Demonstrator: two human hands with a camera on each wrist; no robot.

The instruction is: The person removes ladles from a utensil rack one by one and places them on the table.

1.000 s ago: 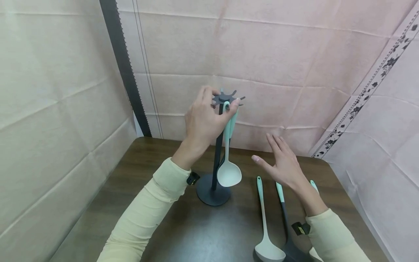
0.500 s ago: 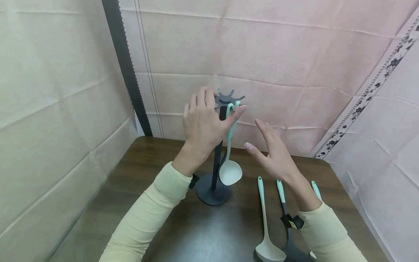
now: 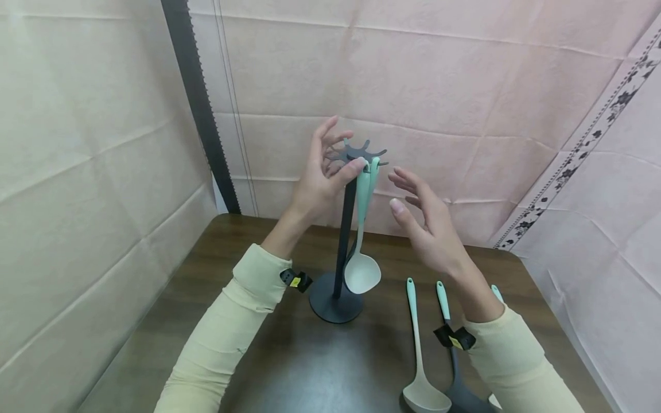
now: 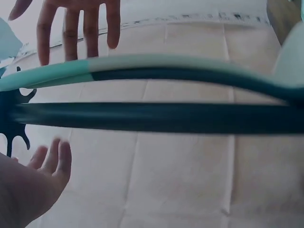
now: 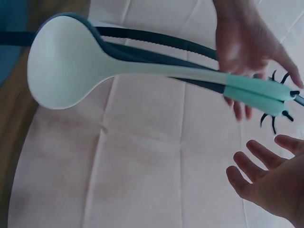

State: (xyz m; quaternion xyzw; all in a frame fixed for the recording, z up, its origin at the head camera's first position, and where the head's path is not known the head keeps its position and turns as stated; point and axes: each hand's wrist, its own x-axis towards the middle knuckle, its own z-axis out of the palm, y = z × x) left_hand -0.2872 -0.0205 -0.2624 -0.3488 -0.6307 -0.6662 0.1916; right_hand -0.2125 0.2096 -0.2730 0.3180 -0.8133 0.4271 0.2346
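A white ladle with a mint handle hangs bowl-down from the dark utensil stand. Close beside it hangs a dark utensil, also mint-handled, its head mostly hidden behind the ladle. My left hand is at the stand's hooked top, fingers loosely bent behind it. Its thumb lies by the top of the ladle's handle in the head view; whether they touch I cannot tell. My right hand is held in the air to the right of the hanging utensils, fingers relaxed and apart from them.
On the brown table at the right lie a pale ladle, a dark utensil with a mint handle, and another mint handle partly covered by my right sleeve. Cloth hangs behind and at both sides.
My left hand's fingers have lifted and loosened, and its thumb has drawn back left along the handle tops. My right hand has moved up and left, nearer the stand. The ladle has turned slightly.
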